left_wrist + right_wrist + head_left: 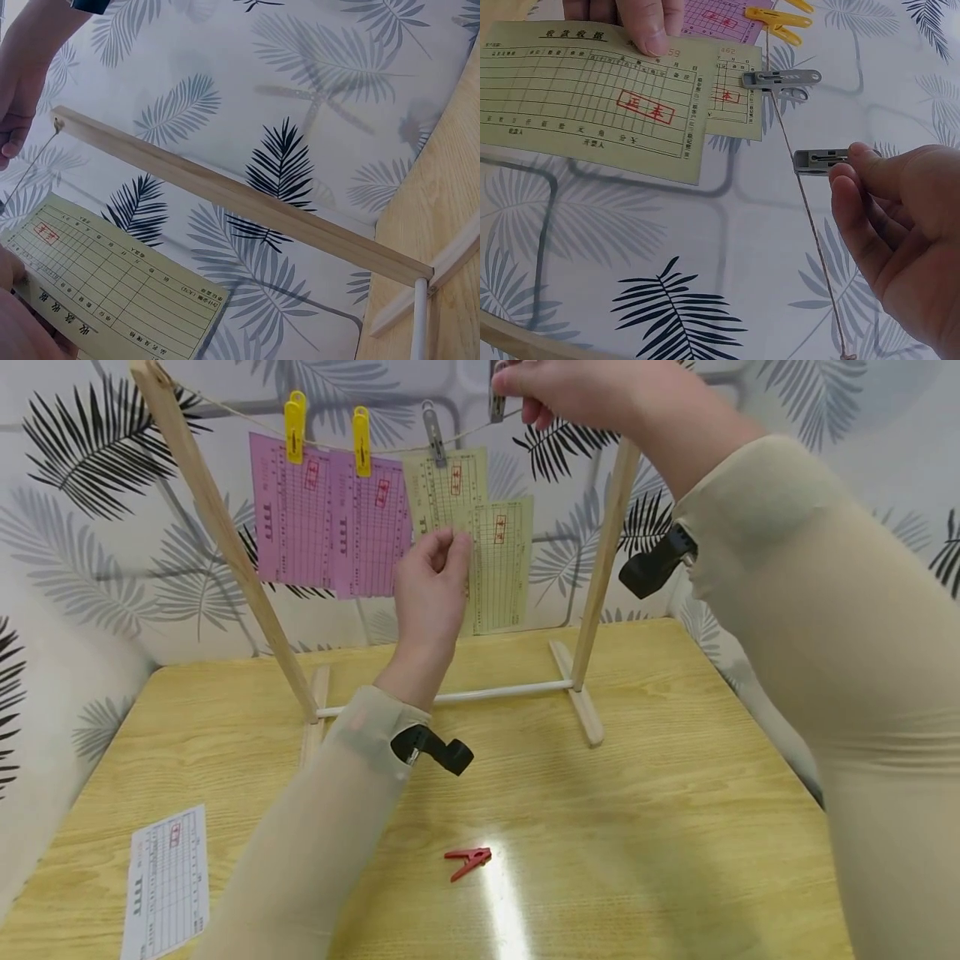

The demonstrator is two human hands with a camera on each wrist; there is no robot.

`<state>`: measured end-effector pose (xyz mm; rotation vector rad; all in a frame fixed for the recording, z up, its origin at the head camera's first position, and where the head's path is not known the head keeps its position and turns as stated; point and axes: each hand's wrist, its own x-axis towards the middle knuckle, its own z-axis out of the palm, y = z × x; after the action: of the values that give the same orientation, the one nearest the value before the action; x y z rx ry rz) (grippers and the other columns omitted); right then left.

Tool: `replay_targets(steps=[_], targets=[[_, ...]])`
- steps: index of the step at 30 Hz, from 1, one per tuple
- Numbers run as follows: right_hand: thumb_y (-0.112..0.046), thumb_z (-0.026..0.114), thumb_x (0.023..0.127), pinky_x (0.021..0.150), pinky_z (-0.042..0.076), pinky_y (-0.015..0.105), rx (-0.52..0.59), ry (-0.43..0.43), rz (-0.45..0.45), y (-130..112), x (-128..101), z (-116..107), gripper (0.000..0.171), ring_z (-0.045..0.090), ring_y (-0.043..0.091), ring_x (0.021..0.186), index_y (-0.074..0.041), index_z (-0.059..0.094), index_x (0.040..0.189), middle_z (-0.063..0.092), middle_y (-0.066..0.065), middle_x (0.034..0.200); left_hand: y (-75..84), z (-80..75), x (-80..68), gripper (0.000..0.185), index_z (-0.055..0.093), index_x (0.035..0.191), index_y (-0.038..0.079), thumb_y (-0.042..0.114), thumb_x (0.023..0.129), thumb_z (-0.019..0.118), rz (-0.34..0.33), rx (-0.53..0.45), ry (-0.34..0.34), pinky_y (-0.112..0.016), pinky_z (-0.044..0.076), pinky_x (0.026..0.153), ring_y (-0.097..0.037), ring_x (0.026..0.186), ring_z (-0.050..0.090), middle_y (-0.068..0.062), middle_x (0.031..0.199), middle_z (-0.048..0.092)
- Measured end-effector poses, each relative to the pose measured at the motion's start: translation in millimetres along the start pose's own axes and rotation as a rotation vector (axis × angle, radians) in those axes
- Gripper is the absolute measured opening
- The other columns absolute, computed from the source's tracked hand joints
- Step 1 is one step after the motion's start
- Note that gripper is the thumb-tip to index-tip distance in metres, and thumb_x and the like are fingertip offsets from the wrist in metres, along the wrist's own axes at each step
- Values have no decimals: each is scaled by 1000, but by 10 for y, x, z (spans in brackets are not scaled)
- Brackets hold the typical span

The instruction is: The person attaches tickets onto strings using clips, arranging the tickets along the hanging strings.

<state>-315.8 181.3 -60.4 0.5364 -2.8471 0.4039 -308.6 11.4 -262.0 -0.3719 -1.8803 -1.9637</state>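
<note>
My left hand (431,593) pinches a pale yellow receipt slip (501,577) by its edge, below the string (808,202). Up at the string, my right hand (907,225) grips a grey clothespin (821,160) between thumb and fingers; in the right wrist view the clothespin's tip meets the string. Another grey clothespin (433,433) holds a second yellow slip (450,477), which the first partly overlaps. Farther left hang two pink slips (291,518), under two yellow clothespins (296,427). In the left wrist view, part of my left hand (30,322) shows at the lower left.
The string runs between two wooden posts (225,543) joined low down by a white rod (502,692). On the wooden table (637,827) lie a red clothespin (470,860) near the middle and a white slip (168,885) at the front left. Leaf-patterned cloth (75,560) covers the back.
</note>
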Motion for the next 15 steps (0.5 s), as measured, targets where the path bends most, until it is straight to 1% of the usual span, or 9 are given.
replay_targets(steps=[2,5,8,11,15], targets=[[-40,40,121,89,44,24,10,-5,6,11,19,6,43,53,14,91,-9,59,143,56,6,107,28,23,38,19,74,114,3,20,115,65,2,15,9,-27,38,67,-12,75,45,1,81,52],[-39,39,121,89,45,23,-9,-5,5,17,33,9,42,53,15,91,-9,58,145,55,6,107,68,61,86,20,74,117,3,21,115,65,6,25,16,-27,38,66,-12,73,44,1,81,51],[-38,39,121,89,46,22,-20,-4,5,5,35,10,42,52,14,90,-9,57,146,54,6,107,96,101,122,21,75,119,3,21,115,65,2,27,29,-27,39,66,-11,72,44,1,81,54],[-36,40,121,87,46,22,-17,-2,7,-9,32,7,41,52,13,87,-9,57,146,53,6,105,117,137,148,21,76,121,3,20,115,65,-5,6,32,-26,40,66,-10,72,45,1,83,57],[-36,40,121,84,46,23,-26,-1,15,-9,20,-10,40,52,13,87,-10,56,147,53,5,104,139,177,178,20,76,120,2,18,115,64,-5,-41,27,-26,39,64,-10,70,43,1,81,55]])
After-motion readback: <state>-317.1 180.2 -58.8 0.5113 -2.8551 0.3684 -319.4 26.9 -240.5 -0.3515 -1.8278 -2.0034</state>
